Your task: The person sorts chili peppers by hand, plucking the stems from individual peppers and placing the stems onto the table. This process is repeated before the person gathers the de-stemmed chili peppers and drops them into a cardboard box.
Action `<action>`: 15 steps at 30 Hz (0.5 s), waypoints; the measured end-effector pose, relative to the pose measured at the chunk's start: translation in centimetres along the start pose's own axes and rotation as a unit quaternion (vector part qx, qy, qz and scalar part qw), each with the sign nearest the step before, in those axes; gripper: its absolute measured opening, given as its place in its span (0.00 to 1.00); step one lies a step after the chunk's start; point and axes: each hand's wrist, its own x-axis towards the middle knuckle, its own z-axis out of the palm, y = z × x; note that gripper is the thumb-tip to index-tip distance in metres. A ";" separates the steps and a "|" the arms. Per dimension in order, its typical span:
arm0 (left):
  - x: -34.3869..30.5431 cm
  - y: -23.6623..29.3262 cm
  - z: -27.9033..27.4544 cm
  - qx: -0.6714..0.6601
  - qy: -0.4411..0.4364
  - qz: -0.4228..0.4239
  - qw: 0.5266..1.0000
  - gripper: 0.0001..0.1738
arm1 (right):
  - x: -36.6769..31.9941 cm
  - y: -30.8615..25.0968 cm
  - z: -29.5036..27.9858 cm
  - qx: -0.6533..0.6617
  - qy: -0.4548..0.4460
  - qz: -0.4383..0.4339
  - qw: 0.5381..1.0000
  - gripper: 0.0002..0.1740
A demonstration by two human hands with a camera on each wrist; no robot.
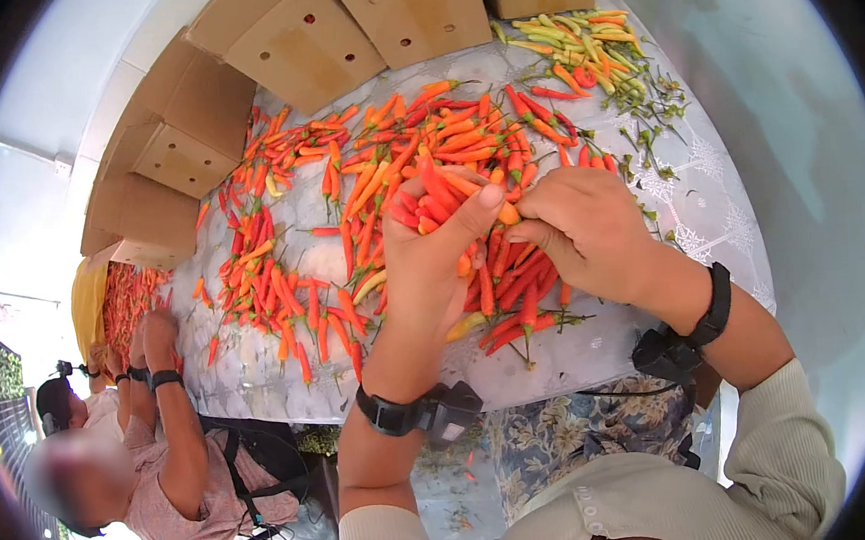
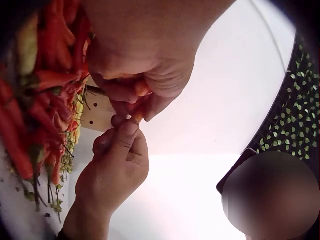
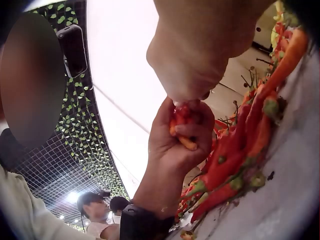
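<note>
My left hand (image 1: 426, 268) grips a bunch of red and orange chili peppers (image 1: 435, 188) above the pile on the table. Close against it, my right hand (image 1: 592, 225) has thumb and fingers pinched at the end of an orange chili pepper (image 1: 508, 214). In the left wrist view the right thumb and fingertips meet right at that pepper's pale end. The right wrist view shows several red and orange pepper tips (image 3: 186, 120) poking out of the left fist. Beneath both hands lies a large heap of chili peppers (image 1: 463, 137), many with green stems.
Cardboard boxes (image 1: 302, 48) line the table's back and left edges. Yellow-green peppers (image 1: 587, 43) lie at the back right, with loose green stems (image 1: 649, 139) nearer. Another person (image 1: 184, 448) sits at the left, hands by a further heap of red peppers (image 1: 134, 301).
</note>
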 end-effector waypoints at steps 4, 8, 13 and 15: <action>0.2 0.0 -0.7 -0.023 -0.003 -0.048 0.999 0.10 | 0.2 0.0 -0.4 0.012 -0.022 -0.031 0.999 0.10; 0.2 0.3 -1.0 -0.060 -0.013 -0.101 0.993 0.10 | 0.3 -0.3 -0.6 0.001 -0.015 -0.053 0.999 0.10; 0.2 0.5 -0.5 -0.031 0.017 -0.019 0.999 0.09 | 0.4 -0.1 -0.2 0.015 0.007 0.017 1.000 0.09; 0.3 0.0 -0.6 0.032 0.028 0.047 0.998 0.09 | 0.4 -0.1 0.2 0.020 0.047 0.061 0.997 0.10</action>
